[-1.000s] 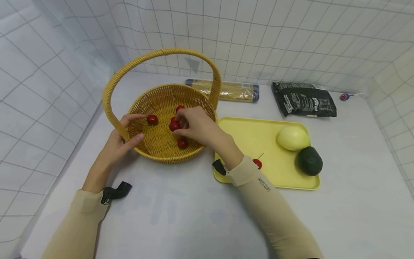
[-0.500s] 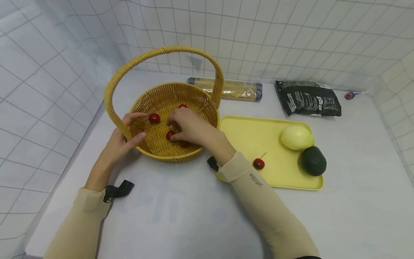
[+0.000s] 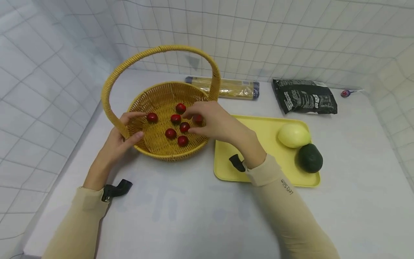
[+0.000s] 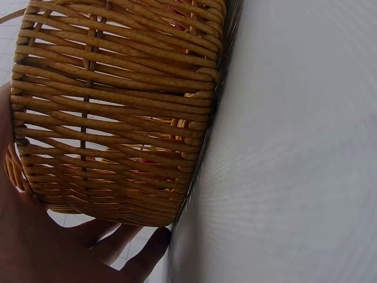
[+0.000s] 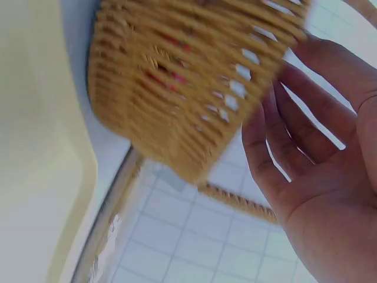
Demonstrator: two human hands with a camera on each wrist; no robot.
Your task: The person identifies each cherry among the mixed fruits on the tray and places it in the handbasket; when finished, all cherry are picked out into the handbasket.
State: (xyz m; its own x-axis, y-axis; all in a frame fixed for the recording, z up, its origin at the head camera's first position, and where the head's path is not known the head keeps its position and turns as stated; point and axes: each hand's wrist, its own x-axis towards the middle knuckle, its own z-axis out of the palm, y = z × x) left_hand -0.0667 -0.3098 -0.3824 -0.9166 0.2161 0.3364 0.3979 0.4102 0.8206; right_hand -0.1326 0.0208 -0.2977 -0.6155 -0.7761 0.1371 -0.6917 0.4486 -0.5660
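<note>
A round yellow wicker basket (image 3: pixel 161 157) with a tall arched handle stands at the left of the table. Several red cherries (image 3: pixel 170 133) lie spread over its floor. My left hand (image 3: pixel 118 138) holds the basket's left side by the foot of the handle, thumb and index finger reaching over the rim; other fingers lie along the outer weave (image 4: pixel 118 106). My right hand (image 3: pixel 215 120) is over the right rim, fingers loosely bent and apart. Another cherry (image 3: pixel 198 119) shows between its thumb and fingers. In the right wrist view its palm (image 5: pixel 330 194) faces the basket, holding nothing visible.
A yellow tray (image 3: pixel 223 169) right of the basket carries a pale yellow-green fruit (image 3: pixel 293 135) and a dark green avocado-like fruit (image 3: pixel 309 158). Behind lie a pack of long noodles (image 3: pixel 239 90), a black bag (image 3: pixel 305 97) and a lollipop (image 3: pixel 346 93) along the tiled-pattern wall.
My right hand has moved right from the middle of the basket, and more cherries show on its floor. The cherry on the tray is now hidden behind my right wrist. My left hand stays put.
</note>
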